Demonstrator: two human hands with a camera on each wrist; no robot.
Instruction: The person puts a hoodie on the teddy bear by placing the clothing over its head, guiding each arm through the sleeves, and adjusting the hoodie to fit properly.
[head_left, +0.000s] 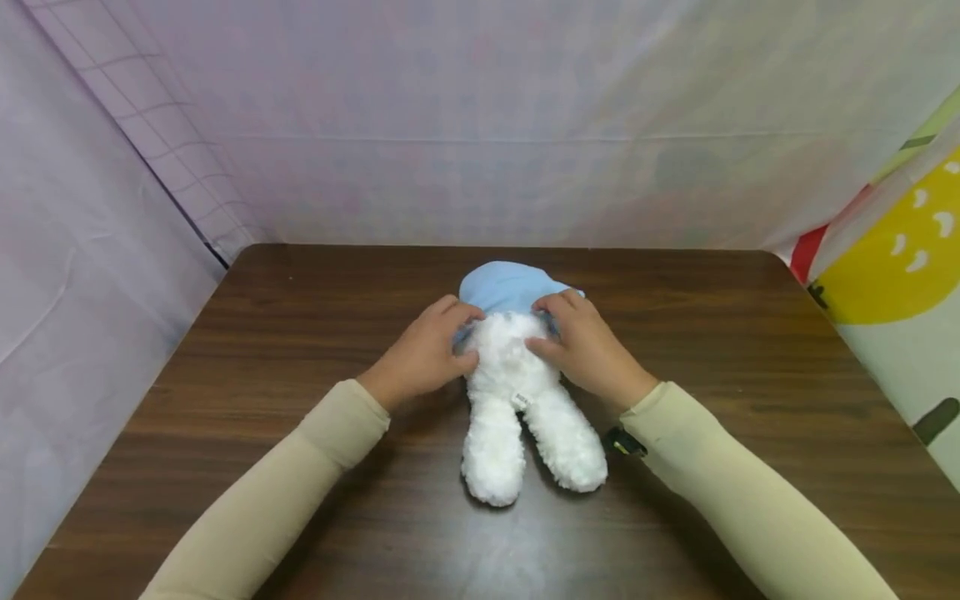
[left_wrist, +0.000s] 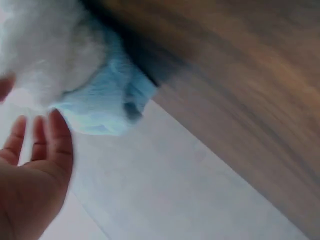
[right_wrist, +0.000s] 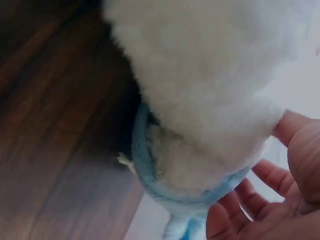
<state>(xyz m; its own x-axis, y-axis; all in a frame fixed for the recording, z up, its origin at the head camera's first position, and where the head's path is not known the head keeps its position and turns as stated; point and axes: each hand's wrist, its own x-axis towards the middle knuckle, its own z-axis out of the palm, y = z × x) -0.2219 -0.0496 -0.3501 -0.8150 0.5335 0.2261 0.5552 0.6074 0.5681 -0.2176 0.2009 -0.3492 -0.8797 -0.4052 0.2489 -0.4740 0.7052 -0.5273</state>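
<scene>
A white fluffy plush toy (head_left: pixel 517 358) lies on the brown table, its two legs pointing toward me and a small tag between them. Light blue cloth (head_left: pixel 506 285) covers its far end; in the right wrist view the cloth's rim (right_wrist: pixel 145 165) circles the white fur. On the toy's left side my left hand (head_left: pixel 423 348) holds it, thumb at the fur and fingertips at the cloth's edge. From the other side my right hand (head_left: pixel 588 346) grips the toy, its thumb pressed into the fur and its bent fingers along the blue rim.
The wooden table (head_left: pixel 300 433) ends at a back edge just beyond the blue cloth. Pale curtain fabric (head_left: pixel 480 167) hangs behind it. At the right, a printed cloth with a yellow shape (head_left: pixel 892 258) hangs beside the table. A dark band (head_left: pixel 626 442) shows at my right sleeve.
</scene>
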